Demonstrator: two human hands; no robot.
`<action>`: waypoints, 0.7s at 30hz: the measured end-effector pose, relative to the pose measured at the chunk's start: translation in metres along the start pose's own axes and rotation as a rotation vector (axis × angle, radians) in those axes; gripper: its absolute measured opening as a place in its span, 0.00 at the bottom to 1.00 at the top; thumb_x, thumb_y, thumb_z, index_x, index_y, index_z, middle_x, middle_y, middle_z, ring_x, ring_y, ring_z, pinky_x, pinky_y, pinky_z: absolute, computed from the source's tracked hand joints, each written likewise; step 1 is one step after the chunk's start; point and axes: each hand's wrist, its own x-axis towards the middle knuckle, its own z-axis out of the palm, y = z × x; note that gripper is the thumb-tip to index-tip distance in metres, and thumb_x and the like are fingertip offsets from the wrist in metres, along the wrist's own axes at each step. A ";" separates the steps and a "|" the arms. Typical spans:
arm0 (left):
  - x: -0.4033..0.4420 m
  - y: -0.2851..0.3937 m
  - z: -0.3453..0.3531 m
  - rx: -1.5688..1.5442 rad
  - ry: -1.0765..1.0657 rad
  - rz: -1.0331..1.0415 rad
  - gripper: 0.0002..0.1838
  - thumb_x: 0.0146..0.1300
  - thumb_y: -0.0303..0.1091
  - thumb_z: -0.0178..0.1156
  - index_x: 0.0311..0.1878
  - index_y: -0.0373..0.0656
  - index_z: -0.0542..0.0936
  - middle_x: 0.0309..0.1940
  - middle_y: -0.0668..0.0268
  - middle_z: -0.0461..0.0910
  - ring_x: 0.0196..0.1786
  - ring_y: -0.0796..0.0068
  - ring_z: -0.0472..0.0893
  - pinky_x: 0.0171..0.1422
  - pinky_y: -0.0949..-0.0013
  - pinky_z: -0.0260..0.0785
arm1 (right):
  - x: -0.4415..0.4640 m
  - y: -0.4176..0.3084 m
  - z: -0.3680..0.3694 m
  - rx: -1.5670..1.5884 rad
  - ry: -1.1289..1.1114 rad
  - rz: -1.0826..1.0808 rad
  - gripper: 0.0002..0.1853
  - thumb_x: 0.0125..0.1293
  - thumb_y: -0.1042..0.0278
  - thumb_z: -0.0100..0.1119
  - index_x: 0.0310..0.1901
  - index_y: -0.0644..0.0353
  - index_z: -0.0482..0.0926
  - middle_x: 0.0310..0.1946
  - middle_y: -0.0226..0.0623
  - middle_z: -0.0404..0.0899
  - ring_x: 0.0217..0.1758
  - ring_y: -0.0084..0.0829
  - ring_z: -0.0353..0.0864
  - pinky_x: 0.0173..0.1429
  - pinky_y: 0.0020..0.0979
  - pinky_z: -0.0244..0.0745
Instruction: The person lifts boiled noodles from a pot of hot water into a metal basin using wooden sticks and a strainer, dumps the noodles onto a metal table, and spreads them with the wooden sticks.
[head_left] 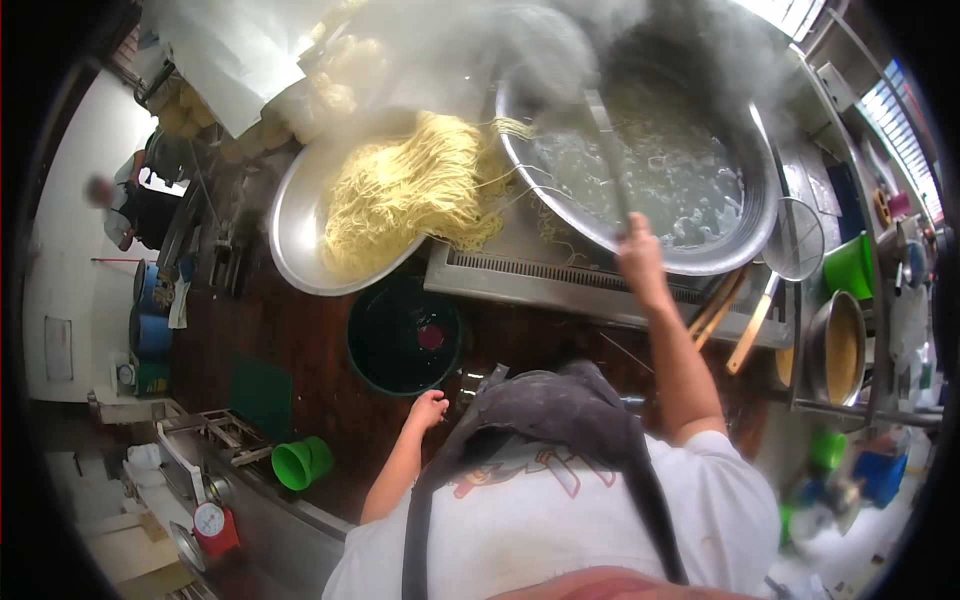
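My right hand (640,255) is wrapped round the handle of a long-handled strainer (612,150) held over a big metal pot (640,262) of bubbling water. Steam blurs the strainer's round head, at the pot's far left rim. Left of the pot, a wide metal bowl (293,245) holds a heap of yellow noodles (410,190). Some noodles hang over the bowl's right edge, and a few strands reach the pot's rim. Low by my apron, my left hand (430,408) has its fingers curled with nothing visible in them, near a dark green tub (365,360).
Another mesh strainer (796,240) with a wooden handle lies right of the pot. Beyond it are a green container (848,265) and a metal pan (822,350). A green bucket (300,463) and a red scale (218,540) are at lower left. A person (150,205) is far left.
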 end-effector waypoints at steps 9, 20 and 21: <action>-0.001 0.019 0.023 -0.065 -0.034 -0.252 0.23 0.67 0.33 0.63 0.64 0.42 0.74 0.31 0.66 0.81 0.25 0.76 0.78 0.30 0.69 0.75 | 0.171 0.230 -0.168 -0.398 0.280 0.321 0.23 0.72 0.59 0.58 0.55 0.74 0.68 0.43 0.65 0.83 0.50 0.59 0.85 0.53 0.52 0.79; -0.031 0.051 0.059 -0.111 0.027 -0.194 0.23 0.66 0.34 0.64 0.63 0.40 0.75 0.33 0.63 0.83 0.28 0.76 0.80 0.33 0.70 0.77 | 0.376 0.271 -0.093 -0.527 -0.205 0.313 0.17 0.61 0.74 0.53 0.50 0.72 0.82 0.43 0.61 0.85 0.46 0.53 0.88 0.48 0.45 0.85; -0.026 0.039 0.063 -0.229 0.028 -0.226 0.24 0.66 0.35 0.65 0.63 0.40 0.75 0.33 0.63 0.83 0.27 0.76 0.80 0.32 0.69 0.77 | 0.382 0.258 -0.077 -0.425 -0.294 0.364 0.13 0.59 0.75 0.56 0.42 0.71 0.85 0.37 0.58 0.86 0.41 0.50 0.90 0.41 0.43 0.85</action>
